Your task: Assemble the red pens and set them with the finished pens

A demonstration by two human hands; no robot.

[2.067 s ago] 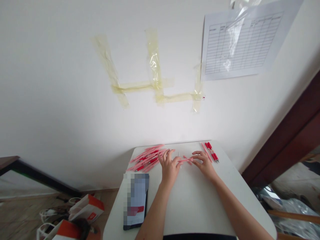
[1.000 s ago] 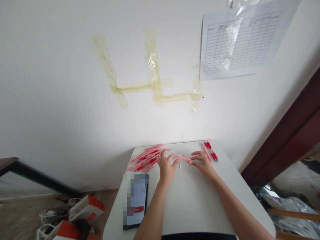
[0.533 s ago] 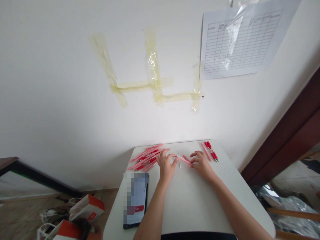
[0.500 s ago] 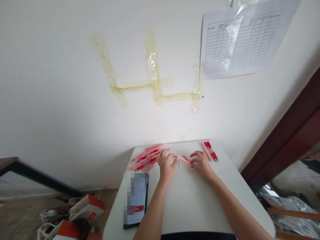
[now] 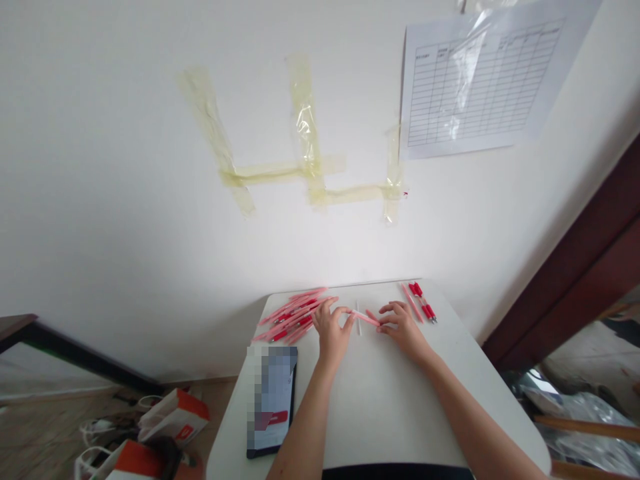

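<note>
Between my two hands is a slim pink pen [image 5: 366, 319], tilted down to the right. My left hand [image 5: 332, 332] pinches its left end, which looks paler, between thumb and fingertips. The fingertips of my right hand [image 5: 403, 328] are closed on its right end. Behind the pen, on the table, lies a thin white stick like a pen refill [image 5: 359, 327]. A short pink piece [image 5: 371, 313] shows just beyond the pen; whether it is separate I cannot tell. Next to my left hand lies a heap of pink and red pens [image 5: 290, 317].
Several pink and red pens [image 5: 423, 303] lie at the table's back right. A phone or tablet [image 5: 273, 400] rests on the white table [image 5: 385, 413] left of my left forearm. The wall [image 5: 350, 247] rises behind. Paper bags [image 5: 175, 417] stand on the floor.
</note>
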